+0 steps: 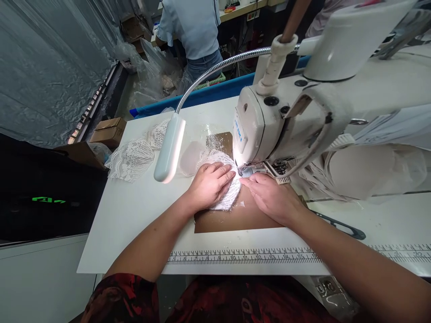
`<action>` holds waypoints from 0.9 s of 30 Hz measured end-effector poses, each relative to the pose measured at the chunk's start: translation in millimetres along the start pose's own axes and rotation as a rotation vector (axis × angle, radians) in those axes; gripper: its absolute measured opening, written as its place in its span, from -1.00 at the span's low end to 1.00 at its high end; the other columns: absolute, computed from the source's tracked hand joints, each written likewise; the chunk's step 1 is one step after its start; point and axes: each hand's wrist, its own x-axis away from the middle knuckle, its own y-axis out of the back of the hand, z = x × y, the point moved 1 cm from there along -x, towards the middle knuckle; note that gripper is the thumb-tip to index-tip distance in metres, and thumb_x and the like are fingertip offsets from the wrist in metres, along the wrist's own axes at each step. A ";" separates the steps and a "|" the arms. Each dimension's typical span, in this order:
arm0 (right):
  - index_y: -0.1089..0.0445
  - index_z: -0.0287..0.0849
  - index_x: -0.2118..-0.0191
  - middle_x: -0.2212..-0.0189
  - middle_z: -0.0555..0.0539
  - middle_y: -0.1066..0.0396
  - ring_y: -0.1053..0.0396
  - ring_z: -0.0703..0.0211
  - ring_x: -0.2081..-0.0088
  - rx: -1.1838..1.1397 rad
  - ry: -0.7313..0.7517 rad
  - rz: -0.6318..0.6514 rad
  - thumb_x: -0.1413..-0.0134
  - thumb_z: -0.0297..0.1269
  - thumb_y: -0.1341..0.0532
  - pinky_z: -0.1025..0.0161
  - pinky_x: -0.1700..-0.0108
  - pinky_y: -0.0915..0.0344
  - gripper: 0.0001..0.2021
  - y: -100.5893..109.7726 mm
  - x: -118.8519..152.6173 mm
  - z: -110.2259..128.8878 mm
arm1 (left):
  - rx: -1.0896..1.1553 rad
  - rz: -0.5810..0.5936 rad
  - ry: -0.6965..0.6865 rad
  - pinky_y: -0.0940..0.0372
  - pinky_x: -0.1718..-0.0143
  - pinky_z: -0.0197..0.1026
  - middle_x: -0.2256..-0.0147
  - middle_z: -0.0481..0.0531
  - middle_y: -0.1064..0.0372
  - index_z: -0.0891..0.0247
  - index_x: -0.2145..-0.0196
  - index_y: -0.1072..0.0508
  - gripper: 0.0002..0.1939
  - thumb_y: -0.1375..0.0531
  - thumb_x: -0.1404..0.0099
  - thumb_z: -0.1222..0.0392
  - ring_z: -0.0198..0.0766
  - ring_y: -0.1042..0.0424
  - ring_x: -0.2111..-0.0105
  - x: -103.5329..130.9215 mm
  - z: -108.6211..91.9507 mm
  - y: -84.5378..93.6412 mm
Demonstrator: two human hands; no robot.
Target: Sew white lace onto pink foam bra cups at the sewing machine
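Note:
A white lace piece (pixel 229 197), rounded in outline, lies on a brown sheet (pixel 232 222) by the needle area of a white sewing machine (pixel 252 125). My left hand (pixel 212 184) rests flat on top of the lace, fingers stretched toward the presser foot (pixel 247 172). At the lace's right edge, close beside the foot, my right hand (pixel 272 195) has its thumb and forefinger pinched together on the rim. The needle point itself is too small to make out.
Scalloped lace (pixel 133 159) lies on the table's left. A lamp (pixel 170 148) on a bendable arm hangs over the table. Pale round pieces (pixel 360 170) are stacked right of the machine, with dark thread snips (pixel 340 224) nearby. A ruler strip (pixel 242 257) runs along the front. Another person (pixel 193 31) sits beyond.

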 end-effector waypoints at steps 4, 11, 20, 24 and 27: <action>-0.48 -0.08 0.08 0.34 -0.05 -0.46 -0.30 0.20 0.41 -0.018 -0.011 -0.024 -0.11 -0.44 -0.01 0.29 0.44 -0.09 -0.63 4.2 1.4 -0.1 | -0.013 -0.002 -0.037 -0.18 0.02 0.04 -0.08 0.22 -0.32 0.28 -0.05 -0.36 -0.65 0.03 -0.40 0.15 0.01 -0.27 -0.05 3.1 -1.6 1.9; -0.49 -0.09 0.08 0.32 -0.07 -0.47 -0.32 0.19 0.39 -0.048 -0.004 -0.019 -0.12 -0.43 0.00 0.28 0.41 -0.13 -0.63 4.5 2.6 -2.0 | 0.161 0.033 -0.163 -0.17 -0.03 0.02 -0.02 0.23 -0.34 0.31 0.00 -0.39 -0.64 -0.04 -0.35 0.06 -0.04 -0.28 -0.02 6.7 -4.8 5.3; -0.47 -0.07 0.02 0.32 -0.04 -0.44 -0.30 0.24 0.37 0.009 0.090 0.035 -0.11 -0.50 -0.03 0.30 0.45 -0.05 -0.60 5.3 5.1 -0.1 | 0.237 -0.008 -0.067 -0.24 0.09 -0.05 0.20 0.18 -0.38 0.32 0.08 -0.44 -0.62 -0.07 -0.33 -0.02 -0.11 -0.34 0.17 8.7 -2.3 1.6; -0.46 -0.11 0.00 0.31 -0.06 -0.43 -0.29 0.20 0.35 0.063 0.108 0.055 -0.12 -0.46 -0.05 0.27 0.43 -0.05 -0.62 6.6 3.6 2.5 | 0.202 0.014 -0.107 -0.22 0.02 -0.03 0.04 0.23 -0.39 0.33 0.00 -0.40 -0.60 -0.02 -0.37 0.02 -0.09 -0.32 0.06 7.5 -2.5 3.3; -0.47 -0.15 0.03 0.34 -0.08 -0.42 -0.28 0.18 0.36 0.139 0.108 0.057 -0.16 -0.44 -0.04 0.24 0.40 -0.05 -0.65 5.6 4.0 4.7 | 0.150 0.056 -0.169 -0.17 -0.04 0.03 -0.11 0.23 -0.31 0.34 -0.09 -0.34 -0.56 0.01 -0.39 0.05 -0.04 -0.28 -0.02 6.9 -1.6 3.7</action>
